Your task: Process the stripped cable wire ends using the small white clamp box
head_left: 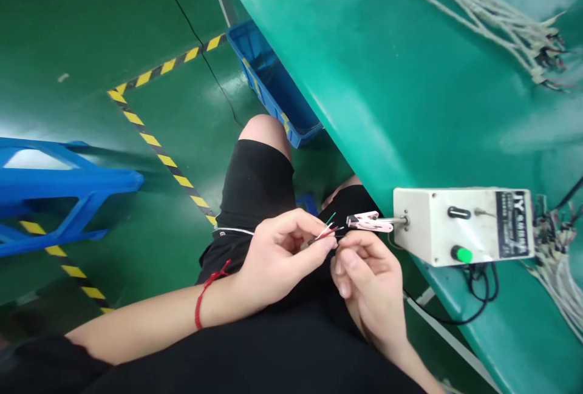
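Fine coloured wires held at the fingertips, best gripped on the sheath

Nearest, above the lap, the left hand (285, 254), a red cord bracelet (199, 309) at its wrist, pinches the wires (324, 233) of a cable end between thumb and forefinger. Green, white and dark red strands fan out past the fingertips. The right hand (371, 278) is just beside it on the right, its fingers curled and its thumb drawn in towards the forefinger; I cannot tell whether a strand is caught between them. A white cable (234, 231) runs leftwards from behind the left hand across the thigh, and looks to be part of the same piece.

The cable should be light and springy, the strands far softer: easily bent, likely to spread, and thin enough to slip between bare fingers. The bared tips would fray or kink under rough pulling. The sheath close behind the split gives the firmest hold; single strands suit a light pinch on their insulation.

Just beyond the fingers, a pale pink spring clip (364, 221) sticks out from a white control box (419, 230) with a green knob (464, 254), standing on the green bench (401, 96). Farther off to the right lies a bundle of similar pale cables (483, 11).
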`<action>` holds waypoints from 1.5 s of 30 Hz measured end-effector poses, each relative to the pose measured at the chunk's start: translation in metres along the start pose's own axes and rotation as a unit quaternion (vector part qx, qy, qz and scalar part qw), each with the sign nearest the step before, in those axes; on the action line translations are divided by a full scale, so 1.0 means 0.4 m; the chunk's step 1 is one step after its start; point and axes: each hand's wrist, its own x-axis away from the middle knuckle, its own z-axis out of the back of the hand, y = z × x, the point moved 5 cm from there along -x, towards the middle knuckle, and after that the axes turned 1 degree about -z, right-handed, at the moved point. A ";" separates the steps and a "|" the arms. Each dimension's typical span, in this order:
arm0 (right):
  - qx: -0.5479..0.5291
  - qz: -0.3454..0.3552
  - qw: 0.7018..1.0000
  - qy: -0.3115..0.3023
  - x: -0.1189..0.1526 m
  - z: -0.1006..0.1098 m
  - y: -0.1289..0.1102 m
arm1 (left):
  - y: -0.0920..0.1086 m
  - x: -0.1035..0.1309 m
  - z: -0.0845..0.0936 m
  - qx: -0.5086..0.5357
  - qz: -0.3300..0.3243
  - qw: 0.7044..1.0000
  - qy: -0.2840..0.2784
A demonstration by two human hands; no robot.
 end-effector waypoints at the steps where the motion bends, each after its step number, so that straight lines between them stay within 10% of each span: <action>1: -0.016 0.002 1.000 0.004 -0.002 -0.004 -0.003 | 0.002 0.003 -0.002 -0.009 -0.010 1.000 -0.005; 21: -0.109 -0.033 0.993 -0.040 -0.012 -0.029 0.003 | 0.017 0.010 -0.011 -0.079 -0.075 0.994 -0.024; 45: -0.007 0.102 0.995 0.001 -0.011 0.019 0.013 | 0.044 -0.001 -0.008 -0.132 -0.144 0.980 -0.043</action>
